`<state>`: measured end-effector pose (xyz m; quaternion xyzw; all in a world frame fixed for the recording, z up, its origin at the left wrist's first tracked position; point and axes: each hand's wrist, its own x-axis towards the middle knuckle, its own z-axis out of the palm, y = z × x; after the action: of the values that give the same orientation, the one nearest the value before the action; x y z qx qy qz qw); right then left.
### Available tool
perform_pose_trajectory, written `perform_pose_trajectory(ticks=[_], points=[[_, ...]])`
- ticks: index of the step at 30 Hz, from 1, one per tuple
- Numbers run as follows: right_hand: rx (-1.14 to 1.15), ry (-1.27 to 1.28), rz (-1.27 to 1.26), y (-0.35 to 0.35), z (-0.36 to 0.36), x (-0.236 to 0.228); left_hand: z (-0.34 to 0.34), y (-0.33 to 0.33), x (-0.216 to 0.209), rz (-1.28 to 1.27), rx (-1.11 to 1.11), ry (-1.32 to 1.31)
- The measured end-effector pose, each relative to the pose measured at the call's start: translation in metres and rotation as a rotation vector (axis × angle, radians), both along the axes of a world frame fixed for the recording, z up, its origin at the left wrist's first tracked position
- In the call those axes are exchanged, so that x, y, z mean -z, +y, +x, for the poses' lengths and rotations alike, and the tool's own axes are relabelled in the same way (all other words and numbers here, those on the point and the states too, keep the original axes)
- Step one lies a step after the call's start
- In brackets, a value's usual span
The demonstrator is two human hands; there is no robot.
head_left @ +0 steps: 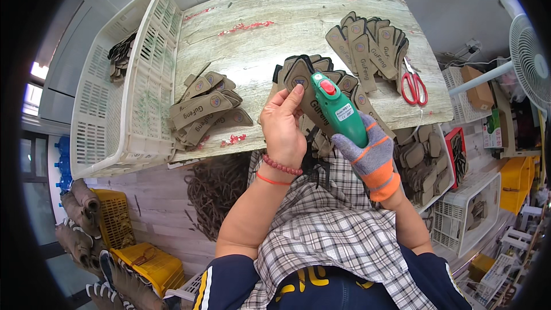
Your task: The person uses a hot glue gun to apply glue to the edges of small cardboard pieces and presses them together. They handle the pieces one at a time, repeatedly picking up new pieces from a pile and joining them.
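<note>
My bare left hand [283, 126], with a beaded bracelet and a red band at the wrist, pinches a brown fabric piece [297, 72] with a dark edge and printed marks. My right hand [370, 158], in a grey and orange glove, is wrapped round a green handheld power cutter [343, 116] with a red button. The cutter's top end lies against the fabric piece; its working tip cannot be made out. Several similar pieces [346, 83] lie just behind, at the table's near edge.
On the worn wooden table [258, 40] lie a left pile of brown pieces [209, 103], a far-right fan of them [373, 46], and red-handled scissors [414, 86]. A white plastic crate [150, 80] stands at left. Dark scraps [215, 195] hang below the front edge; a fan [531, 51] is at right.
</note>
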<state>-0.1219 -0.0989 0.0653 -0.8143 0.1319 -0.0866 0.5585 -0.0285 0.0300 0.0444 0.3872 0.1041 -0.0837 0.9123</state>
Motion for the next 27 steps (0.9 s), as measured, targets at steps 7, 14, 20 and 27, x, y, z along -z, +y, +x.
perform_pose_trajectory(ticks=[7, 14, 20, 27], points=[[0.0, 0.052, 0.021, -0.004, 0.0, -0.011, -0.009, 0.006, -0.001, 0.103, 0.009, -0.056], [-0.049, -0.083, -0.17, -0.013, -0.009, -0.001, 0.001, 0.021, -0.003, 0.187, -0.029, -0.273], [-0.083, -0.048, -0.166, -0.018, -0.013, -0.003, 0.01, 0.033, -0.005, 0.316, 0.111, -0.327], [-0.136, 0.008, -0.104, -0.025, -0.018, -0.006, 0.026, 0.051, -0.005, 0.51, 0.245, -0.431]])
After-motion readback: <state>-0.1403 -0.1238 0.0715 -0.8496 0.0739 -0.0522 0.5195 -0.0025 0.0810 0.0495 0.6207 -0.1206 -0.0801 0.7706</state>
